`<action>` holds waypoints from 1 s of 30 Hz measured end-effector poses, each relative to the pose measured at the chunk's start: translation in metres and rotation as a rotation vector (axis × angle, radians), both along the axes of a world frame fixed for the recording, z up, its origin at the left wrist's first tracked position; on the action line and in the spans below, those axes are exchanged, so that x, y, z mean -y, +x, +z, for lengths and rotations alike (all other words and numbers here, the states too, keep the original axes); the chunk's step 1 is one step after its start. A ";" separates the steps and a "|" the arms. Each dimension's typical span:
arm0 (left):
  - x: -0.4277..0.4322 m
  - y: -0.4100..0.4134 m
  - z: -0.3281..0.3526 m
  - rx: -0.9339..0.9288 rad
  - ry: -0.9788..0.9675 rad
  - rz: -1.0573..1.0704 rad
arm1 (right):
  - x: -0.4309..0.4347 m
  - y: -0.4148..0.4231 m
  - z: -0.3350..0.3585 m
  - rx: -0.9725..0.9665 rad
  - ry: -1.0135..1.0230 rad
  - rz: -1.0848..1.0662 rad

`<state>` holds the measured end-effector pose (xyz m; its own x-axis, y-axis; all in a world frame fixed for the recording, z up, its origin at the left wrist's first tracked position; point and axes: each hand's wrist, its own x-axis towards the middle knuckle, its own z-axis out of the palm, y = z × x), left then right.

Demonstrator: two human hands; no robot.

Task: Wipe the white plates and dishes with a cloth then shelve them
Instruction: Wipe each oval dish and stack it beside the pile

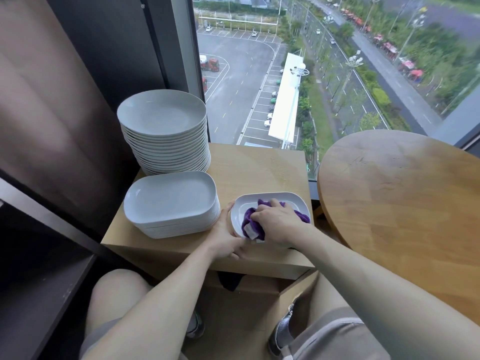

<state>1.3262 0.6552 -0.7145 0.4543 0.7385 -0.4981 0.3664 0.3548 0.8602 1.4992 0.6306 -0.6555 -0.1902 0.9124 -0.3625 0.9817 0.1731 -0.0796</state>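
A white rectangular dish [279, 198] lies near the front right of a small wooden cabinet top [259, 167]. My left hand [228, 237] grips the dish's near left rim. My right hand [279, 222] holds a bunched purple cloth [250, 220] and presses it into the dish. A stack of white rectangular dishes [170, 203] stands just left of it. Behind that rises a tall stack of round white plates [163, 128].
A round wooden table [405, 203] stands at the right, close to the cabinet. Dark shelving [39, 268] runs along the left, with a brown curtain [39, 113] above it. A large window behind looks down on a car park. My knees are below the cabinet.
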 end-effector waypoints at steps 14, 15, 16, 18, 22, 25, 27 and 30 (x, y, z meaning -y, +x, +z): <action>-0.002 -0.001 0.002 -0.033 -0.001 -0.012 | -0.012 0.044 -0.001 0.103 -0.011 -0.412; -0.002 -0.001 0.003 -0.038 0.003 -0.016 | -0.013 0.044 -0.004 0.106 0.011 -0.416; -0.002 -0.001 0.003 -0.042 0.003 -0.018 | -0.014 0.043 -0.006 0.105 0.032 -0.420; -0.002 0.000 0.003 -0.047 -0.002 -0.014 | -0.016 0.042 -0.010 0.094 0.073 -0.428; 0.000 0.001 0.003 -0.049 -0.006 -0.004 | -0.017 0.041 -0.013 0.053 0.122 -0.405; 0.000 0.001 0.004 -0.035 -0.012 0.009 | -0.012 0.049 -0.013 -0.010 0.137 -0.377; 0.000 0.001 0.006 -0.026 -0.009 0.018 | -0.007 0.055 -0.012 -0.074 0.141 -0.384; 0.000 0.003 0.010 -0.014 -0.001 0.041 | 0.002 0.058 -0.011 -0.153 0.173 -0.405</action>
<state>1.3295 0.6556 -0.7043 0.4163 0.7558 -0.5053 0.3639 0.3708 0.8544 1.5573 0.6285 -0.6667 0.1543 0.9688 -0.1939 0.9521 -0.1983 -0.2329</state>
